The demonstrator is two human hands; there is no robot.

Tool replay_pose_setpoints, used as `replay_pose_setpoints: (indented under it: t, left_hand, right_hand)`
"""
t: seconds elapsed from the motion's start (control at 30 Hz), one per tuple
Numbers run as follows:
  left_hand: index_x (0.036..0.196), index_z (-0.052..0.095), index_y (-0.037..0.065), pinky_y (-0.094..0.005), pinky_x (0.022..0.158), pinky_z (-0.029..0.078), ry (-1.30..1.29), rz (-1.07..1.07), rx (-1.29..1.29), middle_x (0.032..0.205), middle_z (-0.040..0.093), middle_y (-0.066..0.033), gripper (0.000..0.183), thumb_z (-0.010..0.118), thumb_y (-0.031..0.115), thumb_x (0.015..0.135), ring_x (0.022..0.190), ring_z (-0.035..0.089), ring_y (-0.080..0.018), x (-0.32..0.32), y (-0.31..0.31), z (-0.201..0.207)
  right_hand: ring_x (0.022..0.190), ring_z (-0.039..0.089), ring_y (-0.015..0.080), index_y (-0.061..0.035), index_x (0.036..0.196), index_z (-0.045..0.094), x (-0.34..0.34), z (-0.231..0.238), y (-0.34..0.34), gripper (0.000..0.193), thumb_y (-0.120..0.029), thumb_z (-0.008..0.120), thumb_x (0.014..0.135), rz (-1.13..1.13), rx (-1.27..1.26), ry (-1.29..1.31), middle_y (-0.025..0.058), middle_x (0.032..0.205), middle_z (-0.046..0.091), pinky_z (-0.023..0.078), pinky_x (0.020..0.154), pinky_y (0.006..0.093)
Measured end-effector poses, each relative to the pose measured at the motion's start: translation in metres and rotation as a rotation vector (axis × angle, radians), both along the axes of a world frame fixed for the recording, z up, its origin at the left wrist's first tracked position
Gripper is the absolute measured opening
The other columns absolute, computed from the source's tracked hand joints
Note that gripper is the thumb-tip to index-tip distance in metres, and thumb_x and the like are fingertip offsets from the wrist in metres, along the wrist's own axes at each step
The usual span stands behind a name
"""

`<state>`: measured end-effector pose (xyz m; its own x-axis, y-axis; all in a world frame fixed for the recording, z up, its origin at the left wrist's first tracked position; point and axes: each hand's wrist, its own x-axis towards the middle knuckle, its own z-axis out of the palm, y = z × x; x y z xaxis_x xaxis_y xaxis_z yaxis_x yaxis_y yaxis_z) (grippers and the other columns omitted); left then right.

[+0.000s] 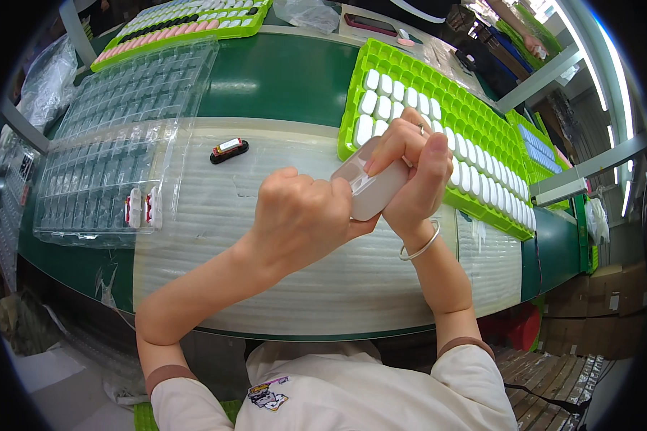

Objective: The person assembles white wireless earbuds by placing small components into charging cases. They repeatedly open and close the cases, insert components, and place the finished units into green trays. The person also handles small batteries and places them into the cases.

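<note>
A white, hollow plastic case [383, 192], rounded like an earbud charging case, is held between both hands above the padded mat. My right hand [418, 172] grips it from the right, its fingers bent over the top edge. At the case's left end, my left hand [295, 215] is closed with its fingers pressed against it; whether a small part sits in those fingers is hidden. A small black oval piece with a red and white block on it [228, 150] lies on the mat [208, 273], left of the hands.
A clear blister tray [115, 126] at the left holds a few white pieces with red parts [142, 207]. At the right, a bright green tray [346, 133] carries rows of white cases. Another green tray [255, 29] with white, black and pink pieces stands far left. A phone [370, 24] lies at the back.
</note>
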<state>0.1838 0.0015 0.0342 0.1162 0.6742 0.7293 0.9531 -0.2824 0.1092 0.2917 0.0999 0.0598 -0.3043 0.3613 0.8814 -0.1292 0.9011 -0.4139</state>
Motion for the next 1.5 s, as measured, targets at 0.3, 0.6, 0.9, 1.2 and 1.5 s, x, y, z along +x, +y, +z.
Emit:
replay_pose_setpoints:
  t: [0.3, 0.6, 0.9, 1.2, 1.5]
  left_hand:
    - [0.055, 0.044, 0.012, -0.0274, 0.044, 0.026, 0.112, 0.121, 0.124, 0.046, 0.042, 0.0015, 0.041, 0.076, 0.037, 0.059, 0.039, 0.042, -0.0123, -0.015, -0.007, -0.002]
    - [0.060, 0.046, 0.014, -0.0253, 0.047, 0.024, 0.201, 0.056, 0.246, 0.054, 0.039, 0.0040, 0.031, 0.066, 0.033, 0.073, 0.044, 0.038, -0.0088, -0.034, -0.022, -0.012]
    - [0.064, 0.051, 0.012, -0.0266, 0.056, 0.029, 0.149, 0.033, 0.253, 0.055, 0.044, 0.0044, 0.007, 0.055, 0.005, 0.064, 0.044, 0.040, -0.0096, -0.037, -0.031, -0.016]
    - [0.062, 0.050, 0.011, -0.0270, 0.059, 0.029, 0.128, 0.036, 0.202, 0.054, 0.045, 0.0048, 0.017, 0.063, 0.017, 0.073, 0.043, 0.040, -0.0097, -0.035, -0.031, -0.017]
    - [0.097, 0.048, 0.010, -0.0364, 0.078, 0.036, -0.212, -0.171, 0.193, 0.091, 0.062, -0.0081, 0.053, 0.076, 0.044, 0.068, 0.082, 0.057, -0.0211, -0.047, -0.030, -0.026]
  right_hand:
    - [0.067, 0.045, 0.0171, -0.0067, 0.083, 0.053, 0.012, -0.014, 0.010, 0.023, -0.029, 0.051, 0.087, 0.164, -0.008, -0.109, 0.0120, 0.092, 0.053, 0.039, 0.061, 0.0287]
    - [0.124, 0.039, 0.0225, -0.0053, 0.142, 0.018, 0.029, -0.009, -0.013, 0.114, -0.040, 0.086, 0.057, 0.772, -0.859, -0.468, 0.0100, 0.140, 0.034, 0.036, 0.101, 0.0394]
    - [0.097, 0.062, 0.0271, -0.0133, 0.139, 0.030, 0.032, -0.004, -0.021, 0.088, -0.014, 0.080, 0.066, 0.628, -0.543, -0.677, 0.0092, 0.128, 0.050, 0.051, 0.082, 0.0345]
    - [0.089, 0.064, 0.0262, -0.0070, 0.140, 0.023, 0.031, -0.023, -0.029, 0.092, -0.014, 0.080, 0.068, 0.505, -0.447, -0.378, 0.0111, 0.130, 0.049, 0.053, 0.071, 0.0331]
    - [0.088, 0.063, 0.0156, -0.0021, 0.134, 0.033, 0.022, 0.007, -0.047, 0.077, -0.014, 0.078, 0.072, 0.407, -0.877, -0.435, 0.0102, 0.113, 0.057, 0.051, 0.073, 0.0273]
